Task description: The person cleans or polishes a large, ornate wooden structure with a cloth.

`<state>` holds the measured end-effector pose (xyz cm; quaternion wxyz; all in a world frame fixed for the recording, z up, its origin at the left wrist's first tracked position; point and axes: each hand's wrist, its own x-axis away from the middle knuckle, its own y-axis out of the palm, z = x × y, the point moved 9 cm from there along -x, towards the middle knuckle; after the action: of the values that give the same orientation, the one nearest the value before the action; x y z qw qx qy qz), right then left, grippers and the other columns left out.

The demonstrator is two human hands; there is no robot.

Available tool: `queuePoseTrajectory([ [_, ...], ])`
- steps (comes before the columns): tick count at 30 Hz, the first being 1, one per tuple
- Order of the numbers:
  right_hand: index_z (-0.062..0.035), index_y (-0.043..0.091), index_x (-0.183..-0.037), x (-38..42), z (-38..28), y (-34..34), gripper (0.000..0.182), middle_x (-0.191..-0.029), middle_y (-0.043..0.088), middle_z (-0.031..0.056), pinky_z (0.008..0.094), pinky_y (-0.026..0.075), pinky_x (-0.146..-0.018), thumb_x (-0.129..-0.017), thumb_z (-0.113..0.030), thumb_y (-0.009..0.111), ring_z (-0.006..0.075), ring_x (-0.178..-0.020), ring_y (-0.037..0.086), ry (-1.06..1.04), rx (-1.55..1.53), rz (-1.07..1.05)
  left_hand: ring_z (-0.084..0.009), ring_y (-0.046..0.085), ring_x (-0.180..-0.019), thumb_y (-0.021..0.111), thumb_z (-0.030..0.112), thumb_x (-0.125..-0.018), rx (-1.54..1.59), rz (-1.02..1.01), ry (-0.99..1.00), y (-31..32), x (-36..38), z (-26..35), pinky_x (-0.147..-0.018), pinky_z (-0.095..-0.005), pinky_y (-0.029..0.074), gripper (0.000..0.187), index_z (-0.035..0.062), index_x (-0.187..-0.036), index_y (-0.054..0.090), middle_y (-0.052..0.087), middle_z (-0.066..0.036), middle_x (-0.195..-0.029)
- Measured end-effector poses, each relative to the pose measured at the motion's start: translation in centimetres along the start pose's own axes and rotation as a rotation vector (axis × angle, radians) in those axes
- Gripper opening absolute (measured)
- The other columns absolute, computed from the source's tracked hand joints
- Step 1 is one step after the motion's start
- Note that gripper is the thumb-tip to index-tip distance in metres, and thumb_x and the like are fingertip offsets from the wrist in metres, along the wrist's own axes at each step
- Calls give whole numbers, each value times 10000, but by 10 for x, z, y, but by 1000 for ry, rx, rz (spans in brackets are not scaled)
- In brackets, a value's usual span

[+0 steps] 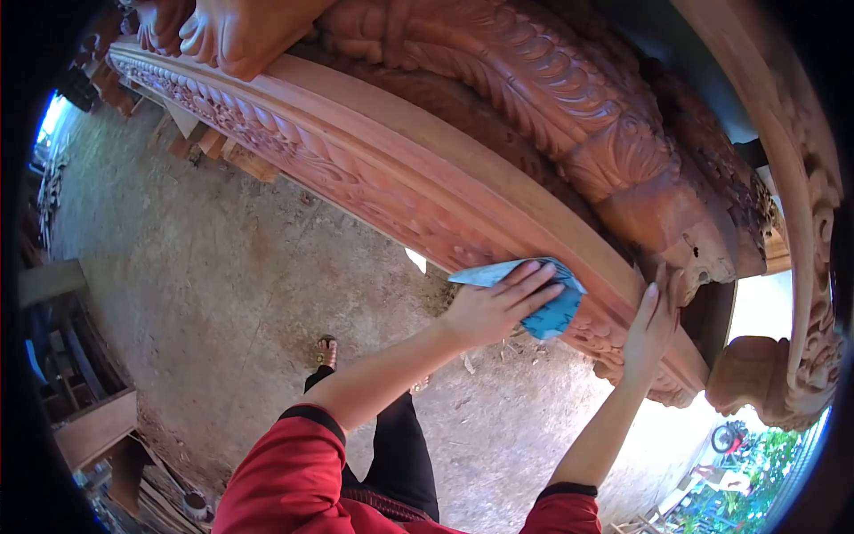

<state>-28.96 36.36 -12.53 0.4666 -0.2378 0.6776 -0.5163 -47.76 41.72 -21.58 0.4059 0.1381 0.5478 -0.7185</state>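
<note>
Dusty brown floor (pixel 240 276), worn and blotchy, scraps along its edges, daylight coming in at lower right and upper left. Nearest: red sleeves (pixel 285 472) with dark cuffs, black trousers (pixel 405 454), one foot (pixel 327 350) in a sandal on the floor. Left hand (pixel 498 303) clamped on a blue sheet (pixel 556 311), fingers over it, pressing it to the front of a carved rail (pixel 382 129). Sheet partly folded, one pointed end sticking out left past the hand, lower part hanging over the carving. Right hand (pixel 654 325) open, fingers stretched out, resting on the rail near its right end; hands apart, sheet between them. Rail is reddish-brown wood, long, curved, running from upper left to lower right, smooth ledge on top, relief pattern along the front. Behind the ledge, a thick carved piece (pixel 569 116) with leaf-like ridges, glossy in spots; its lower end is rough, close to the right hand. Carved foot (pixel 236 40) at the rail's upper left. Tall curved post (pixel 787 178) at far right, also carved. Wood blocks (pixel 249 162) on the floor beyond the rail's left half. Farther off, lower right: green plants (pixel 756 485) and a motorbike (pixel 728 438), partly shown.
</note>
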Motion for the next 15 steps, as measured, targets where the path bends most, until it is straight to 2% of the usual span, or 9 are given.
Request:
queuePoseTrajectory([
  [2,-60,516,-1214,1,-4,-4,444,-1342,381,174,425,291,-975,-939,-329,294,339,-1152,448,-19,-73,13,-299,431,-1186,494,140,-765,-131,1,-117,-8,2,-27,-912,-396,399,445,187,-1206,528,465,-84,-1275],
  [4,-57,526,-1203,3,-5,-8,441,-1338,385,175,420,302,-966,-937,-325,298,331,-1153,450,-36,-56,9,-307,407,-1203,519,138,-770,-244,314,-332,-47,19,-72,-957,-412,352,448,181,-1216,521,443,-118,-1291],
  [5,-55,535,-1193,2,-7,-7,438,-1335,389,176,416,313,-957,-935,-321,302,324,-1154,451,-39,-36,-1,-346,359,-1231,538,111,-791,-352,321,-510,-65,25,-98,-995,-423,298,423,146,-1212,520,413,-169,-1305],
  [8,-17,582,-1089,6,-10,-9,392,-1237,484,179,401,370,-899,-927,-284,345,330,-1078,501,-127,-78,119,-390,337,-1236,544,50,-792,-338,526,-666,-103,29,-131,-1019,-432,256,439,78,-1226,489,381,-216,-1318],
  [10,-4,596,-1043,9,-9,-8,378,-1172,538,180,400,389,-872,-924,-273,359,334,-1033,526,-172,-124,177,-353,180,-1324,400,181,-916,-91,735,-775,-98,28,-133,-1076,-380,142,431,-33,-1289,379,256,-219,-1401],
  [11,2,598,-1003,9,-5,-7,360,-1083,573,172,404,399,-842,-921,-263,369,336,-977,542,-128,-108,189,-324,217,-1316,426,164,-903,-96,747,-571,-89,9,-109,-1079,-358,134,474,-68,-1303,324,300,-207,-1381],
  [13,7,601,-964,9,-2,-5,345,-994,608,164,408,410,-812,-919,-253,378,337,-921,559,-92,-99,194,-311,409,-1181,521,80,-831,-85,389,-609,-24,7,-69,-1019,-398,281,501,26,-1307,376,436,-183,-1251],
  [14,3,601,-949,9,-3,-6,344,-946,608,159,412,409,-794,-919,-254,375,334,-887,561,-98,-95,208,-306,467,-1115,598,105,-760,-146,385,-437,-19,-8,-31,-961,-435,342,538,147,-1276,449,473,-136,-1207],
  [15,-1,602,-934,8,-4,-8,343,-897,608,153,416,407,-776,-920,-255,372,331,-854,563,-104,-88,224,-310,467,-1115,608,124,-743,-117,273,-298,1,-5,-1,-960,-453,337,533,185,-1254,472,475,-120,-1207],
])
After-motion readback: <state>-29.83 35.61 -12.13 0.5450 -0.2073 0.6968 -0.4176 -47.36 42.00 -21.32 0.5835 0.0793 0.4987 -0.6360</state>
